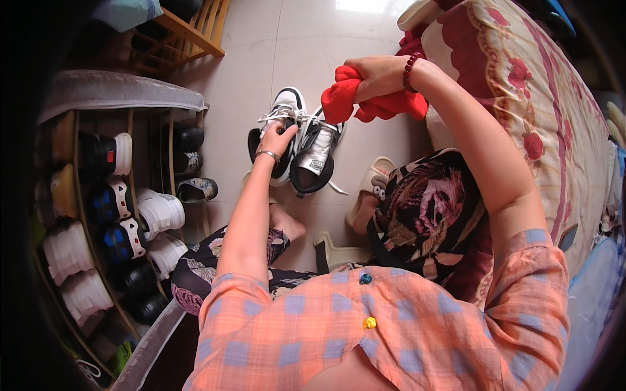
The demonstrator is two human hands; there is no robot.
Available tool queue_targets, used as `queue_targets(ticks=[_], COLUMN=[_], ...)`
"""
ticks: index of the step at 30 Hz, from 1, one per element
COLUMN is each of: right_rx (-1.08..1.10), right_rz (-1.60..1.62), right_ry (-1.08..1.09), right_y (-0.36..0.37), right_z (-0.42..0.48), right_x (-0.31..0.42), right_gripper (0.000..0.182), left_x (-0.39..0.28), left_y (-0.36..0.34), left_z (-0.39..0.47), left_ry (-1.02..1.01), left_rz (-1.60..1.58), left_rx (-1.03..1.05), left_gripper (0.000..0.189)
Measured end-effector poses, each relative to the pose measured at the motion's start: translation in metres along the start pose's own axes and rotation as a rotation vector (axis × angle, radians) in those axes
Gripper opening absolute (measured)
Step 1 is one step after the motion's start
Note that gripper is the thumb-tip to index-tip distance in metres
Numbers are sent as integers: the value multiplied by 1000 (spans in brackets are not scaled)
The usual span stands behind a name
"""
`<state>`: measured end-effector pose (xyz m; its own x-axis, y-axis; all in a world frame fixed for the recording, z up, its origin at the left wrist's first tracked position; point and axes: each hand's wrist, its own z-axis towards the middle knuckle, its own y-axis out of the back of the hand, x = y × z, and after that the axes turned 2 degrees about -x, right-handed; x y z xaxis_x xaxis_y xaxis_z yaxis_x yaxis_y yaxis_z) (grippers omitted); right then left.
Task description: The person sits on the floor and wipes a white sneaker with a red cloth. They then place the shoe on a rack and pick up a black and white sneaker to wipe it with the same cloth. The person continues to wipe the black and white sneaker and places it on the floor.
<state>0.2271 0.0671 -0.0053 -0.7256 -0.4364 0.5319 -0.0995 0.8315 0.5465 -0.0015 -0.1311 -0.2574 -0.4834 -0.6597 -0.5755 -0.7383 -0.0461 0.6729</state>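
A pair of white, black and silver sneakers stands side by side on the tiled floor. My left hand [278, 141] rests on the laces and tongue of the left sneaker [289, 100], its thumb and fingers spread over it; whether it grips the shoe is unclear. Beside it, the right sneaker [315, 151] touches or nearly touches the left one, with a loose white lace end trailing on the floor. Above and to the right of the shoes, my right hand [380, 77] holds a bunched red cloth [337, 97], which hangs from both sides of the fist.
A shoe rack [129, 195] full of shoes lines the left side, under a grey cover. A wooden slatted rack [190, 32] stands at the upper left. Along the right is a bed with a floral cover [518, 112]. My feet, one in a beige slide [364, 188], are below the sneakers.
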Motion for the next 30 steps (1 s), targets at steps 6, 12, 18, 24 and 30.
queue_targets(ticks=[6,12,18,24,30], right_rx=[-141,-174,-463,-217,-446], right_rz=[-39,738,-71,-57,-425], right_ry=[36,457,388,265,310], right_y=[-6,-25,-78,-115,-242], right_z=[17,37,91,132,136], right_x=[-1,53,95,99,85], right_gripper=[54,42,71,77,68], left_x=[8,3,-70,23,85], left_y=[0,71,97,107,71], left_z=[12,-4,-33,-2,-2], left_ry=[-20,250,-302,-163,43], left_rz=[-458,-1398,-1700,-1480,-747], left_rx=[-269,201,445,-175,-617], left_gripper=[25,47,60,50,37])
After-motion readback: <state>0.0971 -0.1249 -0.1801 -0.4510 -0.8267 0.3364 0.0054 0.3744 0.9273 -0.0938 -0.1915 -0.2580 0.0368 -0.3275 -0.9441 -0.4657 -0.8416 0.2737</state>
